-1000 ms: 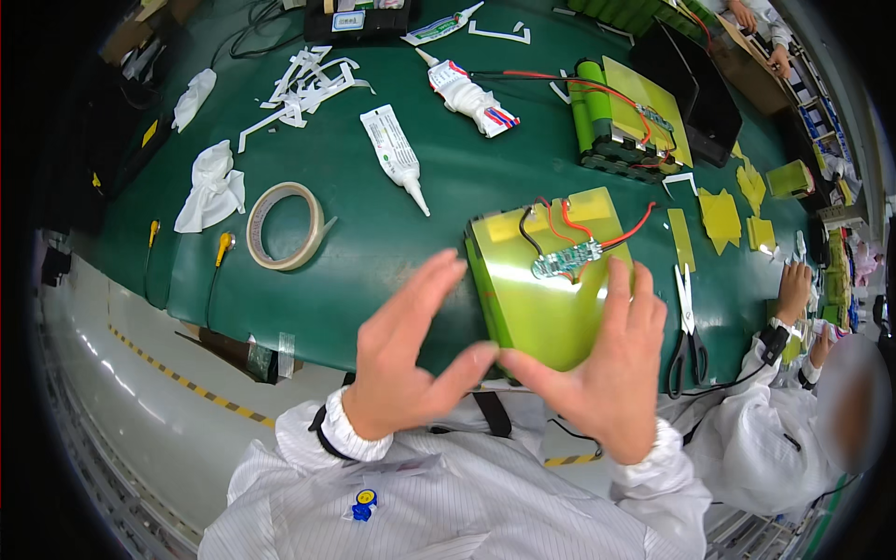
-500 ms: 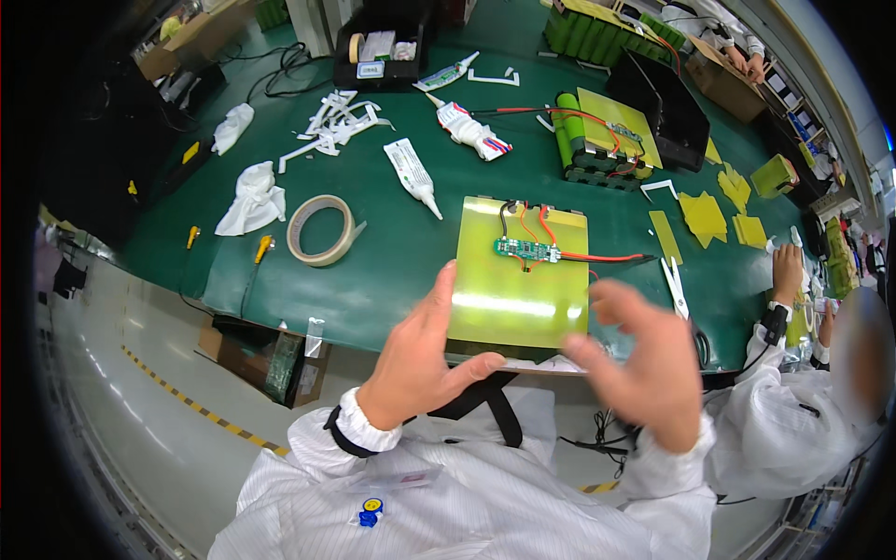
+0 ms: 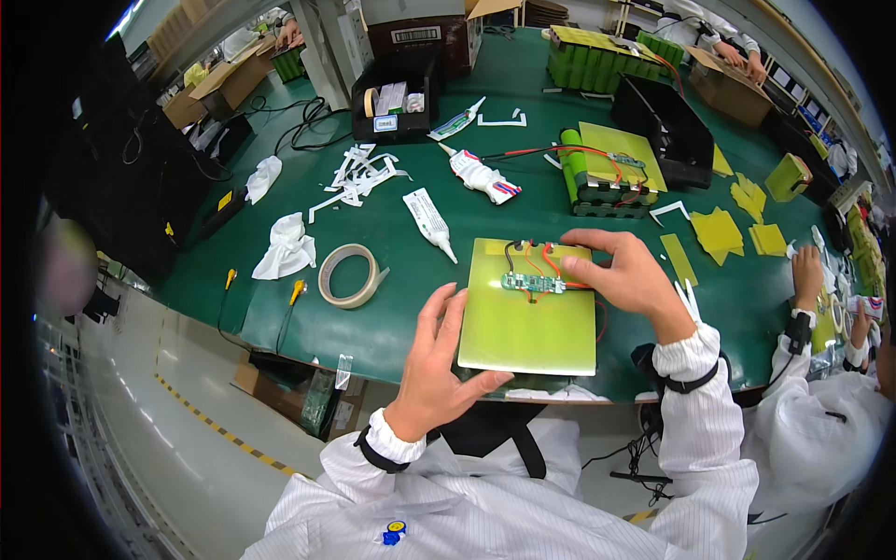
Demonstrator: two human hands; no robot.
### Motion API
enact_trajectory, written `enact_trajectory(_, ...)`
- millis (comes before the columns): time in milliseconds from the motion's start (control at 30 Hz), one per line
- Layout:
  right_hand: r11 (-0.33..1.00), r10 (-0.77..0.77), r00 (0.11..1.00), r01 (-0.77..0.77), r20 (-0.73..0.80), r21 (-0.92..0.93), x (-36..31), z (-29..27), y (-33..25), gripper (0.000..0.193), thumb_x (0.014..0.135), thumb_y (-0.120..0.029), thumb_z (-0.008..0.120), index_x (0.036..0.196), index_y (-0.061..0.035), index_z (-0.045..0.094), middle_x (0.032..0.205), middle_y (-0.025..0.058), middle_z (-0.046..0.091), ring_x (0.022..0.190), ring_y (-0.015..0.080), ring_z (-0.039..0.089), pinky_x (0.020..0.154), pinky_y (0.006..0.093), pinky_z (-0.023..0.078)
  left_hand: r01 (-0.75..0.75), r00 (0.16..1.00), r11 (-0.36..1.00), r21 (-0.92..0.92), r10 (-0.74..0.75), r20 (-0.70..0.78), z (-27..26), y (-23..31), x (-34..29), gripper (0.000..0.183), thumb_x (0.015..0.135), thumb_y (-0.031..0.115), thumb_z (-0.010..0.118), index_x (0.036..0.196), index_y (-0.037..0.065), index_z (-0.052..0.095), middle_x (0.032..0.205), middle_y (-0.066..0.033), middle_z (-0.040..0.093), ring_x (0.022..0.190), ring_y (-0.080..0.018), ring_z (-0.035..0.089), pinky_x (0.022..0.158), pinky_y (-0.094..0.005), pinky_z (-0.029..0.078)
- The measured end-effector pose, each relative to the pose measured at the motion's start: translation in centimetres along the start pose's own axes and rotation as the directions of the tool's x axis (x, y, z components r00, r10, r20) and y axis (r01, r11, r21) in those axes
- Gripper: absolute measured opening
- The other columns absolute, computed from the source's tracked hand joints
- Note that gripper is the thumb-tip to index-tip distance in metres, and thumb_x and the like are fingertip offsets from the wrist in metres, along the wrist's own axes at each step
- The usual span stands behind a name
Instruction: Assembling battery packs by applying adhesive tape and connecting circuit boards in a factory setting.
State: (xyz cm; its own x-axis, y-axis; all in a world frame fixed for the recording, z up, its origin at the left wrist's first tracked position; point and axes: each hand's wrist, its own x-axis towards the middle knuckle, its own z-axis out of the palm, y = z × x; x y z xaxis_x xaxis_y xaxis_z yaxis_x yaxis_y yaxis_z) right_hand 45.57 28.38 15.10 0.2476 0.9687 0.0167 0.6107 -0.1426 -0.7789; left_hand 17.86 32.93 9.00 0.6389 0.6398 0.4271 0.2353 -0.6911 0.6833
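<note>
In front of me lies a battery pack topped with a glossy yellow-green sheet (image 3: pixel 527 336). A small green circuit board (image 3: pixel 533 283) sits on the sheet, with red and black wires running to the pack's far edge. My left hand (image 3: pixel 433 373) lies along the pack's left side, fingers stretched, thumb out by the near edge. My right hand (image 3: pixel 627 278) arches over the far right corner. Its thumb is at the wires beside the board, its forefinger at the far edge, with a gap between them. This hand hides the wire lead and its other fingertips.
Scissors (image 3: pixel 689 301) lie partly behind my right wrist. A masking tape roll (image 3: pixel 349 277), a white glue tube (image 3: pixel 429 224) and a crumpled wipe (image 3: pixel 285 247) are leftward. Beyond stand another wired battery pack (image 3: pixel 611 177) and a black bin (image 3: pixel 665 131). A co-worker's hand (image 3: pixel 806 275) is at right.
My right hand has moved from beside the pack's near right edge up to its far right corner, over the wires. My left hand stays at the left side. The whole view has shifted.
</note>
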Motion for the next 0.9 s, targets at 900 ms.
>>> enact_trajectory(900, 0.884, 0.3, 0.952, -0.254, -0.06, 0.393, 0.4, 1.7, 0.4, 0.021, 0.084, -0.007, 0.071, 0.1, 0.0056, 0.07, 0.093, 0.0129, 0.072, 0.078, 0.0157, 0.063, 0.073, 0.0278, 0.05, 0.024, 0.966, 0.969, -0.247, 0.041, 0.254, -0.5, -1.3, 3.2, 0.119, 0.071, 0.035, 0.087, 0.154, -0.008, 0.013, 0.148, -0.039, 0.034, 0.135, -0.0546, 0.041, 0.104, -0.0473, 0.046)
